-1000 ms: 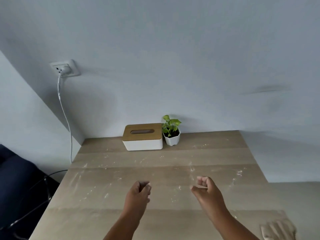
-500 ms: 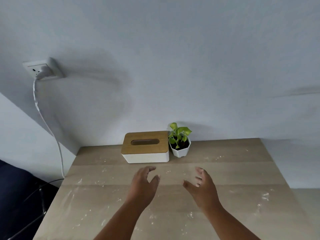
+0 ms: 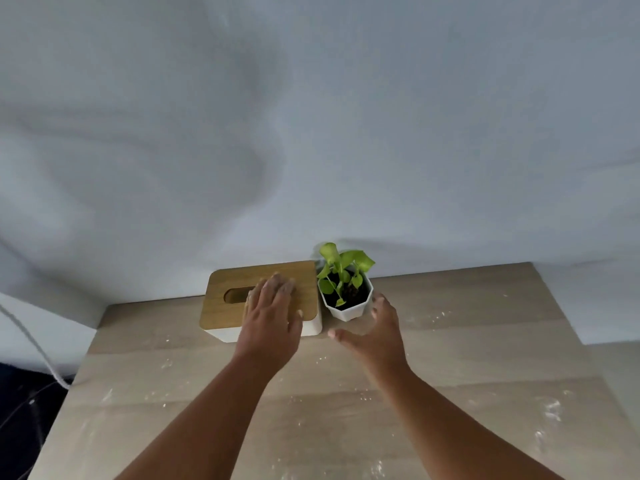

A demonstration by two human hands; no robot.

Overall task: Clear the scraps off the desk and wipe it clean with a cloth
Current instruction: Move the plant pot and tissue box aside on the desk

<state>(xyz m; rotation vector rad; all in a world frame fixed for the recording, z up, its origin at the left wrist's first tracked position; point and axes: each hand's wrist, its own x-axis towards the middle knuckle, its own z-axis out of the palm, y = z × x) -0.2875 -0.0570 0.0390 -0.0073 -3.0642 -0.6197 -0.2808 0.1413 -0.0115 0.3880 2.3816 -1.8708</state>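
Two bare hands reach toward the far edge of the surface (image 3: 485,341). On the left, the left hand (image 3: 272,318) lies palm down with straight fingers on the wooden lid of the tissue box (image 3: 228,303), covering the right end of the lid's slot; it curls round nothing. To its right, the right hand (image 3: 372,332) is spread wide, thumb stretched left and fingers up beside the right side of the white plant pot (image 3: 346,306); whether the fingertips touch the pot cannot be told, and this grip holds nothing either. Tissue box and pot stand just beside each other against the pale wall (image 3: 311,133), the pot carrying a small green plant (image 3: 341,268). White scraps (image 3: 550,410) and dusty smears lie scattered over the wood-grain surface, thickest at the near right and near left, with a few flecks between the forearms. At the far left a white cable (image 3: 31,344) hangs down past the surface's edge.
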